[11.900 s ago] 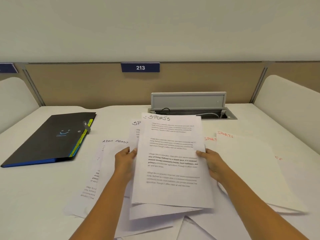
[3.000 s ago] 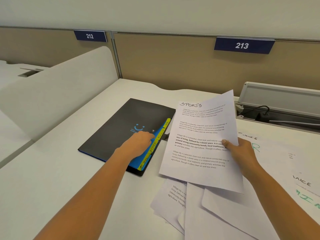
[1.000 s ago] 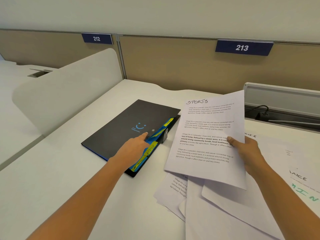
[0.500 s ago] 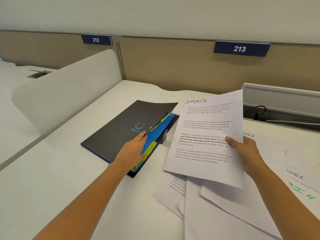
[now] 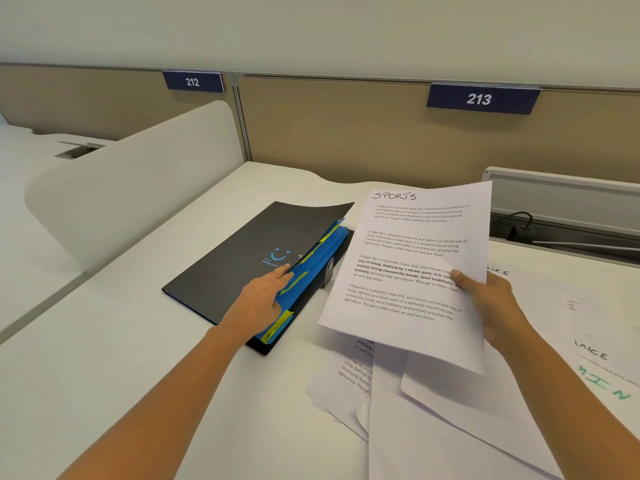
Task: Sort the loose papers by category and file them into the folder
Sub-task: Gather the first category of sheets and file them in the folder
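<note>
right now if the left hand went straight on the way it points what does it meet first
Probably the blue dividers: the left hand, at the edge of the folder's lifted cover, points up and right beneath it. Depth is unclear.

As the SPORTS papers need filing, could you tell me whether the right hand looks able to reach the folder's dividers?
Probably yes: the left hand lifts the cover off the blue dividers, and nothing stands between them and the right hand holding the SPORTS papers.
</note>
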`<state>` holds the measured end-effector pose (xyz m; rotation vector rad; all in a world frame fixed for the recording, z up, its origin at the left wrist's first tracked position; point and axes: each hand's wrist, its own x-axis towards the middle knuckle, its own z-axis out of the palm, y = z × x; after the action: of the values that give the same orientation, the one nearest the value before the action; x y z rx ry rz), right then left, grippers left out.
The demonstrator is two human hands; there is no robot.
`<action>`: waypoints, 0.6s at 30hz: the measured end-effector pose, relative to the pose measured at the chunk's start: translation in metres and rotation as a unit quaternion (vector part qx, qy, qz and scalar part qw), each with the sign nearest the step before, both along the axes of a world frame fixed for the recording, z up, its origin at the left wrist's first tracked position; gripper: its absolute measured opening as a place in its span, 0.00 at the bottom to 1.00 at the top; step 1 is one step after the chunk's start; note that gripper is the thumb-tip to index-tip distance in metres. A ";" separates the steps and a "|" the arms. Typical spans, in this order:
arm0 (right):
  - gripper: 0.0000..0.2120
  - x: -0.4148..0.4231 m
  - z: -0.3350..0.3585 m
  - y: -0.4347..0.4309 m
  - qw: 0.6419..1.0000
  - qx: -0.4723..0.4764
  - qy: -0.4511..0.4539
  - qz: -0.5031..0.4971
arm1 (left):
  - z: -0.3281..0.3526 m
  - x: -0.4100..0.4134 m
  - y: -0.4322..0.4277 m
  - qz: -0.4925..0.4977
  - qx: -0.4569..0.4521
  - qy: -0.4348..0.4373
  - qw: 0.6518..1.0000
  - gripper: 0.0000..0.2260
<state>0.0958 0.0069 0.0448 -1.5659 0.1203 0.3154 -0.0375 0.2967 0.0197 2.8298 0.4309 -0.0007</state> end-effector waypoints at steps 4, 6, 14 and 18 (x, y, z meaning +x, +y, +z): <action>0.12 -0.002 0.000 0.003 1.000 0.004 0.000 0.006 | 0.001 -0.001 0.010 0.001 -0.037 -0.039 0.999 0.27; 0.13 -0.003 0.000 0.005 1.000 0.003 -0.001 0.003 | 0.002 -0.002 0.014 -0.003 -0.050 -0.060 0.997 0.26; 0.15 -0.004 0.004 0.011 1.000 0.012 -0.005 0.001 | 0.001 -0.008 0.015 -0.030 -0.045 -0.064 0.996 0.21; 0.14 -0.007 0.005 0.015 1.000 0.023 -0.005 -0.003 | 0.002 -0.006 0.007 0.001 -0.019 -0.041 0.999 0.20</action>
<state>0.0887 0.0220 0.0494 -1.5218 0.1092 0.3033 -0.0439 0.3033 0.0217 2.7811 0.4112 0.1065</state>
